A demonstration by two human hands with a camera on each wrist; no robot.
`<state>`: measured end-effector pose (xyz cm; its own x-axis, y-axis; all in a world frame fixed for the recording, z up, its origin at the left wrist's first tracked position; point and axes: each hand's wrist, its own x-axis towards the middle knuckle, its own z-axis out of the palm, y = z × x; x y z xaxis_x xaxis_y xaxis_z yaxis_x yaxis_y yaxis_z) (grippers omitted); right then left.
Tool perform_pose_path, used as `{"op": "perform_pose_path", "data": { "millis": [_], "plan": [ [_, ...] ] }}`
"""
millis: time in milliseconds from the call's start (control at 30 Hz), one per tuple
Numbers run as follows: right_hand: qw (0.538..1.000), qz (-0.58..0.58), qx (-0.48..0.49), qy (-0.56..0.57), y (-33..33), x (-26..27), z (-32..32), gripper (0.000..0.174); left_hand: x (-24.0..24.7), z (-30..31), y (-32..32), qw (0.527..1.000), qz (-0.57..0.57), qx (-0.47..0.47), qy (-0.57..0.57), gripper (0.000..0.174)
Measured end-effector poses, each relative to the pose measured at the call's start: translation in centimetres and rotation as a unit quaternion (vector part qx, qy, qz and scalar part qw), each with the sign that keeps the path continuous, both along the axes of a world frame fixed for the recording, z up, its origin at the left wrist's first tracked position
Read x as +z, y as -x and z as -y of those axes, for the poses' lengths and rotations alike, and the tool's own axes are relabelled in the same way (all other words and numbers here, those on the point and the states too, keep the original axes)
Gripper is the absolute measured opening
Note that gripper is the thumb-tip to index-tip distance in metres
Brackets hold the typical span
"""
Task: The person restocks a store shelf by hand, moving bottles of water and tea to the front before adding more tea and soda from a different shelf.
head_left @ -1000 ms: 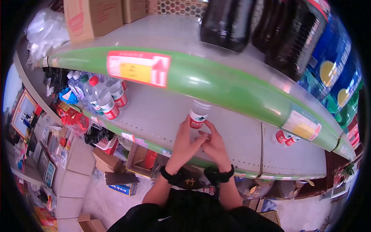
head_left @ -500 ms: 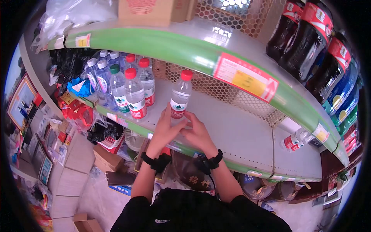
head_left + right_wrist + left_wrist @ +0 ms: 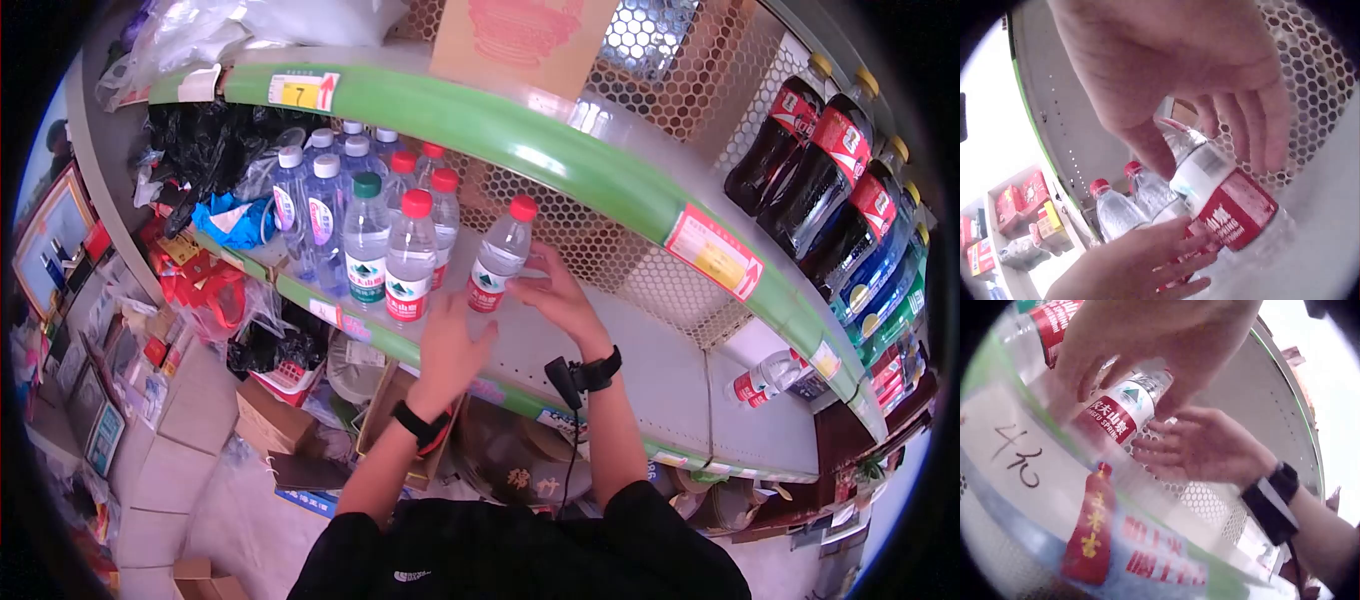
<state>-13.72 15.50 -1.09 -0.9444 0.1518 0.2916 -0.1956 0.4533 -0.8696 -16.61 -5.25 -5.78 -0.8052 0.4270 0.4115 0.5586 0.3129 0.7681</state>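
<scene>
A clear water bottle with a red cap and red-and-white label stands slightly tilted in the head view on the middle shelf, right of a group of bottles. My left hand is at its lower left, fingers extended; in the right wrist view those fingers overlap the bottle's label. On its right side, my right hand has its fingers spread and fairly straight, close to the label. The nearest neighbours are a red-capped bottle and a green-capped bottle.
Above hangs a green-edged shelf with a cardboard box and cola bottles. Perforated backing closes off the rear. A bottle lies tipped over at the right. White-capped bottles and black plastic bags stand left.
The red-capped bottle has come closer to the group on its left. My hands, earlier together around its base, have moved apart. The head view has turned left.
</scene>
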Motion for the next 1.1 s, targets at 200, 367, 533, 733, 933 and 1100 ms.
{"op": "perform_pose_path", "data": {
  "millis": [200, 367, 533, 733, 933, 1100],
  "plan": [
    [0.999, 0.004, -0.010, -0.043, 4.2, 0.9, 0.4, 0.065, -3.7, -2.9, 2.3, 0.980, -0.036, -0.197, 0.024, 0.071],
    [0.994, -0.064, -0.053, -0.077, 8.9, -2.3, -1.3, 0.061, -4.4, -4.6, 4.2, 0.986, -0.018, -0.150, 0.072, 0.082],
    [0.996, -0.084, 0.001, 0.013, 11.8, -2.0, -0.7, 0.060, -5.1, -5.2, 5.3, 0.985, -0.009, -0.133, 0.112, 0.087],
    [0.998, -0.019, 0.023, 0.048, 13.3, -1.7, -0.3, 0.066, -6.0, -5.5, 5.0, 0.990, -0.038, -0.083, 0.105, 0.082],
    [0.996, -0.018, 0.050, 0.077, 14.3, -1.9, 0.2, 0.072, -6.0, -6.1, 4.8, 0.989, -0.065, -0.036, 0.129, 0.080],
    [0.996, -0.035, 0.052, 0.057, 14.8, -2.1, 1.5, 0.071, -6.0, -5.7, 4.5, 0.989, -0.083, 0.007, 0.125, 0.081]
  ]
}}
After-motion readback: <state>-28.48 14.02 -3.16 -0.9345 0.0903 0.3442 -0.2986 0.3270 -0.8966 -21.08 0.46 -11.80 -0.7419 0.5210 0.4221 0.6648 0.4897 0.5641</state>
